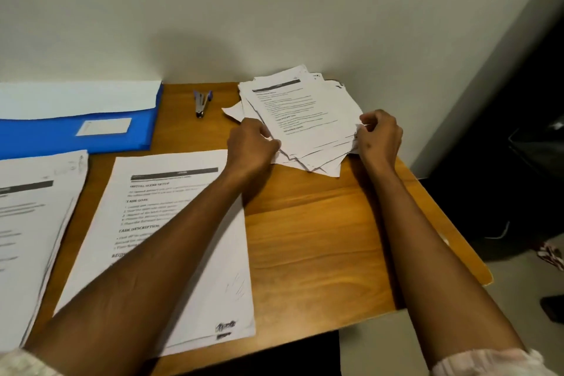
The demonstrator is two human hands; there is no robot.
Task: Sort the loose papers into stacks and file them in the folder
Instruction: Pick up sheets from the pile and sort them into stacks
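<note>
Both hands are on the messy pile of loose papers (pixel 300 119) at the far right of the wooden table (pixel 320 238). The left hand (pixel 251 143) grips the pile's left edge with curled fingers, and the right hand (pixel 380 136) pinches its right edge. 2 sorted stacks lie nearer: one in the middle (pixel 171 223) (partly under the left forearm) and one at the left edge (pixel 33 210). The blue folder (pixel 76 128) lies open at the far left, a stapler (pixel 202 102) beside it.
</note>
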